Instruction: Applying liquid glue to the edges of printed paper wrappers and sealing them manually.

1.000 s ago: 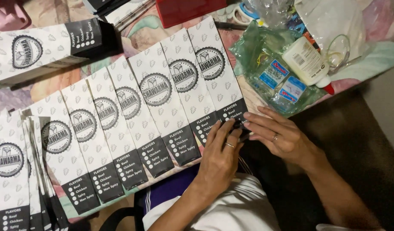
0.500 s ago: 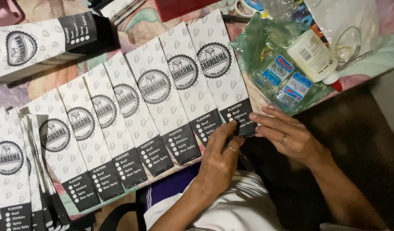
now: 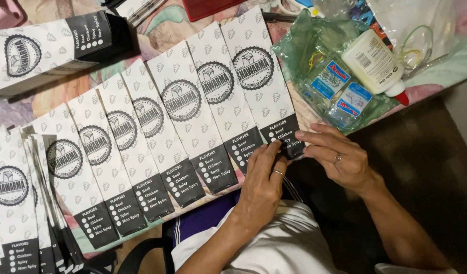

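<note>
A person's left hand (image 3: 264, 185) and right hand (image 3: 340, 157) meet at the dark bottom end of the last paper sleeve (image 3: 264, 86) in a slanting row; the fingertips of both press and pinch that black edge, left fingers curled onto it, right fingers stretched almost flat across its corner. The sleeve lies flat at the right end of the row of sleeves (image 3: 157, 147), each one overlapping the next. A judgement: the pieces overlap so closely that a nudge from either wrist could slide the neighbours out of line, and a crooked press could crease the black end. All the sleeves are long, narrow and white with a small grey pattern, a round dark badge in the middle and a black panel at the near end. A loose stack (image 3: 20, 203) lies at the left, and one more sleeve (image 3: 45, 50) lies crosswise beyond. Farther right, a green plastic bag (image 3: 324, 76) holds small blue-labelled packets, with a white glue bottle (image 3: 373, 63), red-tipped, lying on it
</note>
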